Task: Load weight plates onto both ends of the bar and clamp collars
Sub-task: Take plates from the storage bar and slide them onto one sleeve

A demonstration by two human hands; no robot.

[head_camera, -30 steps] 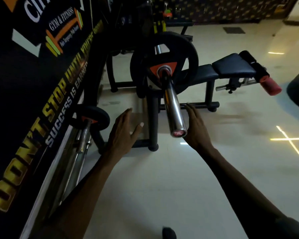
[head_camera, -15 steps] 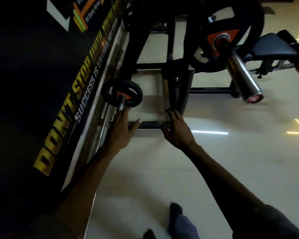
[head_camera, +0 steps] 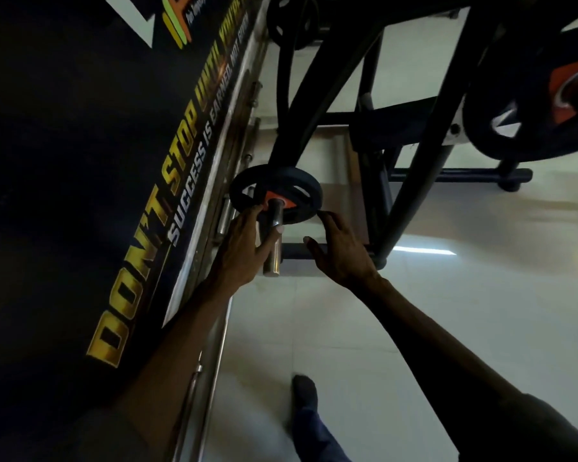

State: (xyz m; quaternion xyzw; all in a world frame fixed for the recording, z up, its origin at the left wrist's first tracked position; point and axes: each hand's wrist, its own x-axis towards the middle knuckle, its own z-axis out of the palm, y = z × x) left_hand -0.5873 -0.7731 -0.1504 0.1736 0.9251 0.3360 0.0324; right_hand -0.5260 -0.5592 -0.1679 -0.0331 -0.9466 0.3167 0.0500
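Note:
A small black weight plate (head_camera: 297, 191) with an orange hub sits on a short steel peg (head_camera: 274, 241) low by the wall. My left hand (head_camera: 244, 248) is spread beside the peg, fingertips at the plate's left rim, thumb across the peg. My right hand (head_camera: 341, 251) reaches in from the right with fingers apart, fingertips just touching the plate's right rim. Neither hand has closed on the plate. A large black plate (head_camera: 531, 111) with an orange hub hangs on the bar at the upper right.
A black banner wall (head_camera: 80, 195) with gold lettering fills the left. The black rack frame (head_camera: 407, 201) stands close behind the small plate. Another plate (head_camera: 291, 25) hangs at the top. Steel bars (head_camera: 201, 378) lie along the wall's foot. My foot (head_camera: 306, 391) is on the pale floor.
The view has dropped and swung left from the loaded bar end. Both hands moved down and forward to the small plate on the low peg, now at its rim.

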